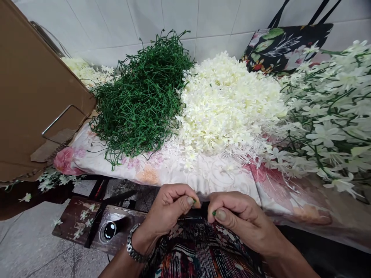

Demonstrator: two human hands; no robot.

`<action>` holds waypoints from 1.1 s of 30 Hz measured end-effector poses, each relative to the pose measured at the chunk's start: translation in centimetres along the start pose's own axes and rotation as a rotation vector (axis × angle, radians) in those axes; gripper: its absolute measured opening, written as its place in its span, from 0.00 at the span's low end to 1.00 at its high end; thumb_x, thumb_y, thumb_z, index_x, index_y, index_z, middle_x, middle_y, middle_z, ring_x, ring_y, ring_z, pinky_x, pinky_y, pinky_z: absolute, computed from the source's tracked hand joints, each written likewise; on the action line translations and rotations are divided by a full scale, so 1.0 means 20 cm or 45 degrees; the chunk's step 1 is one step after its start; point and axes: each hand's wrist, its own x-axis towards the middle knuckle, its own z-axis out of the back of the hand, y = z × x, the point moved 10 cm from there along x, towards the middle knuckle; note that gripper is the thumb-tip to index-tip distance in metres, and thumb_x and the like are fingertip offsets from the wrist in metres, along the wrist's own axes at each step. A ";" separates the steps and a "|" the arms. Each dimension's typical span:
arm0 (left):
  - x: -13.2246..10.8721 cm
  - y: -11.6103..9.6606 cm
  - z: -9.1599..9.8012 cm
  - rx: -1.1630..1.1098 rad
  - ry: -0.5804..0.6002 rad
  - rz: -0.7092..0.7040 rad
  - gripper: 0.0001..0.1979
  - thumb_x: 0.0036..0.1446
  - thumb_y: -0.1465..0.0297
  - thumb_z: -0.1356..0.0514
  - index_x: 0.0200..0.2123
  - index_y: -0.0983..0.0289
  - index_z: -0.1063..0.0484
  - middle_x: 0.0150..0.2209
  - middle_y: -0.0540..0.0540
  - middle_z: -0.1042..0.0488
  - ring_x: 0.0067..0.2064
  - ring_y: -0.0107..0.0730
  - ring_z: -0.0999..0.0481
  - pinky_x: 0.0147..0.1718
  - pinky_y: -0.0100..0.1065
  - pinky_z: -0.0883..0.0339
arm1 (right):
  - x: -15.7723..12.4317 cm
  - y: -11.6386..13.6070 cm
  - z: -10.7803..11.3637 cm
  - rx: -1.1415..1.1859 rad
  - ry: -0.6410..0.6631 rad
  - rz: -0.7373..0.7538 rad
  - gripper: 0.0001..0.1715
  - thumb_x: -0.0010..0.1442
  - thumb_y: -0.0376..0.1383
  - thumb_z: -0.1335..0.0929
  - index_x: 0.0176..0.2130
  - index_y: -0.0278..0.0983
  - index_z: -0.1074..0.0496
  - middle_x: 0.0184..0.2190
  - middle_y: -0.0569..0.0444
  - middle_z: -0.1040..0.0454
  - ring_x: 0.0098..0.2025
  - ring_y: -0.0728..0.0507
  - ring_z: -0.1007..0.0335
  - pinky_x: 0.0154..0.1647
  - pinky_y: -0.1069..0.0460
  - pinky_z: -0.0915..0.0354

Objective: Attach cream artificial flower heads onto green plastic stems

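Observation:
My left hand (176, 202), with a metal watch (135, 245) on its wrist, is closed in a pinch. A green stem tip (194, 200) shows at its thumb. My right hand (236, 216) pinches another green stem tip (214, 212), a short way to the right. Whether the two tips belong to one piece is hidden by the fingers. Both hands are above my patterned clothing, at the near edge of the table. Beyond them lie a tangled heap of green artificial stems (145, 96) and a heap of cream-white artificial blossoms (228, 100).
A flowered cloth (179, 173) covers the table. Assembled white flower sprays (327, 127) fill the right side, before a black floral bag (286, 48). A cardboard box (37, 88) stands at left. Below is a wooden bench (75, 218) with a round shiny object (109, 231).

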 end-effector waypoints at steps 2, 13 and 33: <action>-0.01 -0.08 0.10 0.162 -0.166 -0.132 0.10 0.52 0.65 0.40 0.25 0.65 0.24 0.18 0.50 0.33 0.21 0.24 0.39 0.21 0.27 0.46 | -0.01 0.02 0.01 -0.138 -0.004 0.016 0.18 0.64 0.41 0.40 0.30 0.35 0.29 0.21 0.58 0.36 0.23 0.53 0.42 0.25 0.58 0.44; 0.09 -0.32 0.24 1.529 -0.569 -0.785 0.13 0.54 0.81 0.49 0.36 0.66 0.27 0.34 0.58 0.24 0.39 0.38 0.27 0.41 0.40 0.32 | -0.02 0.18 0.05 -0.676 -0.303 0.372 0.14 0.62 0.28 0.41 0.45 0.41 0.35 0.25 0.59 0.31 0.26 0.54 0.33 0.27 0.61 0.37; 0.03 -0.13 0.01 0.477 -0.224 -0.283 0.08 0.55 0.74 0.45 0.24 0.64 0.33 0.22 0.49 0.34 0.26 0.27 0.33 0.26 0.28 0.39 | 0.01 0.12 0.09 -0.741 -0.245 0.153 0.07 0.62 0.31 0.39 0.42 0.38 0.36 0.26 0.58 0.29 0.25 0.52 0.33 0.26 0.58 0.39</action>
